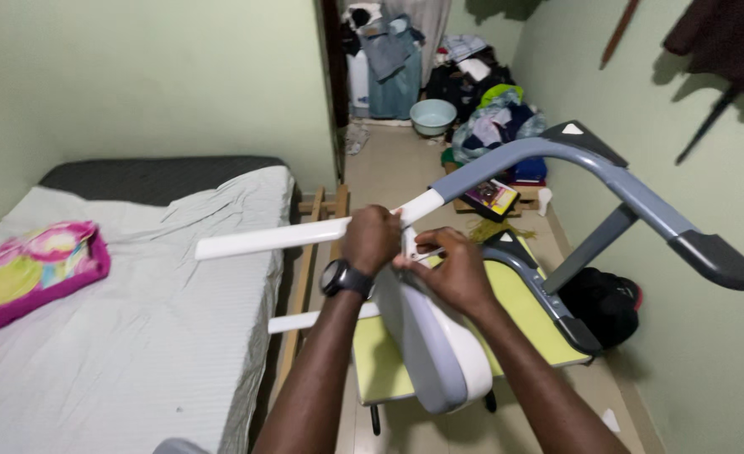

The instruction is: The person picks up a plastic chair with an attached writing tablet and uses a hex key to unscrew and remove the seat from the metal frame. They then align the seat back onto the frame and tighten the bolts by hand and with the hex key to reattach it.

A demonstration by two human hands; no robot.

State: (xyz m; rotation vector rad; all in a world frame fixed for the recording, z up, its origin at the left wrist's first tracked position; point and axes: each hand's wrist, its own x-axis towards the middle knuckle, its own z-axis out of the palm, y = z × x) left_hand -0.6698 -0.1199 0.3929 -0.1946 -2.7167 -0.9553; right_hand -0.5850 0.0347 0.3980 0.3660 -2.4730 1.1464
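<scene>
Left hand point(373, 238) is clenched right round the white bar point(304, 234), at the spot where it joins the grey frame point(607, 172), and the right hand point(449, 271) is pinching at something small just below that joint — what sits between those fingertips is too small to make out, so I can't tell whether it's a fastener or just the edge of the white housing point(443, 353). The whole machine stands tilted in the narrow gap between the bed point(136, 319) and the right wall, its yellow-green deck point(523, 307) down near the floor and the dark-tipped handle point(716, 259) jutting out toward that wall. Here's where it could get dicey, to my eye: the bar sticks out a long way over the mattress, and with only one fist holding it near the joint, a slip of that grip would likely let the free end swing down or twist at the socket. The right fingers are close in at the joint too, so any sudden shift of the bar could nip them. A wristwatch point(341, 277) on the left wrist rides near the housing and might catch. And the space is tight — a black bag point(611, 303) lies just beside the deck, clothes and a basin point(432, 115) are piled at the far end, so a frame that tips rightward has the wall and that clutter to hit.
</scene>
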